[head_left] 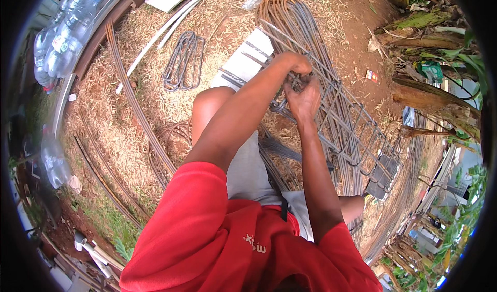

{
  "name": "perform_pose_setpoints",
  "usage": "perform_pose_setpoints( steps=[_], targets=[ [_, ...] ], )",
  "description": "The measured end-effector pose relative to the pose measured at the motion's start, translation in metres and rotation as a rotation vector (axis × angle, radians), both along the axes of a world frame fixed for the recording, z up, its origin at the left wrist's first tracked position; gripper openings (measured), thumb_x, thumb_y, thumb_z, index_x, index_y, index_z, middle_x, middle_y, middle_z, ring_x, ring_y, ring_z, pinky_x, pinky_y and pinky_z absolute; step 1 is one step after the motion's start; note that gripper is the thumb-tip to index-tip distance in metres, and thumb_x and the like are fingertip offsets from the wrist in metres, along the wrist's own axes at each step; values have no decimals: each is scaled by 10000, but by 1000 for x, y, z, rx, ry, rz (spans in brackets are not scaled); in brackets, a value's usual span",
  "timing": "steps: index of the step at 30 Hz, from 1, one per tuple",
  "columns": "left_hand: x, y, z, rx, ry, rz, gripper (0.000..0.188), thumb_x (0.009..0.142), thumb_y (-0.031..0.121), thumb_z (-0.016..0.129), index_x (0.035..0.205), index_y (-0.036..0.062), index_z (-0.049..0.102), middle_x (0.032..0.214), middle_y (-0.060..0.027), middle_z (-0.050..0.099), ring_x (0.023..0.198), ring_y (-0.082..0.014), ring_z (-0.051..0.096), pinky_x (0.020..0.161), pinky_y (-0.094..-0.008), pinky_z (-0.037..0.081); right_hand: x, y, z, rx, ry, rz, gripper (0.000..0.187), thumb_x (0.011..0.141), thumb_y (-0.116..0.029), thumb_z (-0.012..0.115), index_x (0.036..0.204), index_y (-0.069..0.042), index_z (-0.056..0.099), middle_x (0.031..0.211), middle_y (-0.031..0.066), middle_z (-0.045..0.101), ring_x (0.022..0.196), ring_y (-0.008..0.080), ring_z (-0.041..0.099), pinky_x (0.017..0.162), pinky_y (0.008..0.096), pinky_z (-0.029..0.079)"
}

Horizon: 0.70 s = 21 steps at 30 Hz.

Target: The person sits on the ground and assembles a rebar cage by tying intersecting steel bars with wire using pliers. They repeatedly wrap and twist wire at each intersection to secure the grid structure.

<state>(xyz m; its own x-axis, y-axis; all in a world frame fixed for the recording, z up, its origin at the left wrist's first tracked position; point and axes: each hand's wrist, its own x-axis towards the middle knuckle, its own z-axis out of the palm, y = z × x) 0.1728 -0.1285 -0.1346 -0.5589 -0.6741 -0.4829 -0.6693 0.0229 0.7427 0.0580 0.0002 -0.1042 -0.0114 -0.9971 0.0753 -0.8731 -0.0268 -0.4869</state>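
My left hand (297, 63) and my right hand (306, 98) meet above the near side of a rebar cage (331, 95). Both are closed, fingers curled toward each other around a small grey metal piece (296, 81); the fingers cover most of it, so its kind cannot be made out. The cage, long bars crossed by square stirrups, slants from upper middle to lower right. Just below my hands, more grey metal (279, 106) shows partly behind my right wrist. A bundle of thin dark wire (287, 150) lies between my legs.
Bent rebar (282, 5) lies beneath and beyond the cage. Loose stirrups (184, 62) rest on straw at left, near long rods (135, 103) and white pipes (165, 31). A white board (253, 51) lies by my knee. Plastic bottles (67, 36) are far left; plant trunks (424, 93) stand right.
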Motion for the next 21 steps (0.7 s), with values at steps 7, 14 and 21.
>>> perform_pose_setpoints(
  steps=[7, 14, 21],
  targets=[
    [1, 5, 8, -33, 15, 51, 456, 831, 181, 593, 1166, -76, 764, 1212, -265, 738, 1043, -374, 696, 933, -532, 512, -17, -22, 22, 117, 50, 53, 512, 783, -336, 857, 1094, 62, 771, 915, 209, 777, 837, 354, 752, 813, 454, 590],
    [3, 0, -3, -69, 7, -6, 388, 850, 162, 549, 1070, -75, 763, 1132, -239, 742, 984, -346, 694, 874, -511, 523, -34, -38, 30, 74, 58, 268, 375, 833, -265, 812, 1043, 46, 813, 901, 262, 779, 834, 390, 767, 813, 469, 588],
    [5, 14, 7, 32, 22, 125, 362, 843, 159, 553, 1025, -56, 780, 1078, -221, 755, 957, -326, 693, 836, -494, 528, -32, -41, 35, 135, 140, 311, 278, 893, -195, 749, 1005, 56, 794, 916, 294, 762, 837, 448, 758, 809, 508, 593]
  ],
)
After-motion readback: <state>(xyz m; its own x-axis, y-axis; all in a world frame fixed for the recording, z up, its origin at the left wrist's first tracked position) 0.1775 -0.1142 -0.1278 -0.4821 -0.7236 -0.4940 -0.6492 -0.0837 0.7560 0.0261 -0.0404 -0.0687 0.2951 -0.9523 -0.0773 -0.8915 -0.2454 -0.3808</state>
